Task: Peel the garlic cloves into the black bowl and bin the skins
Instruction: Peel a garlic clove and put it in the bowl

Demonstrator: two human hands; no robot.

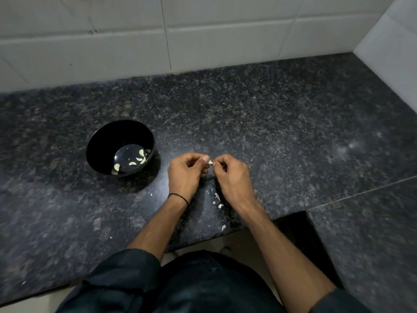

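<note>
Head: skin bits (217,196) on counter (282,123), bowl (106,141) left

the bowl (100,138) sits on the countertop (270,132) at nine o'clock from the hands, near them but apart. peeled cloves (133,164) lie in its bottom, mostly toward its four o'clock side. the left hand (185,175) and right hand (232,177) meet above the counter, both pinching one garlic clove (210,162) between them. skin scraps (217,199) lie on the counter at six o'clock from that clove, between the two wrists. a tiled wall (203,30) stands behind at twelve o'clock, a side wall (388,53) at two o'clock.
</note>
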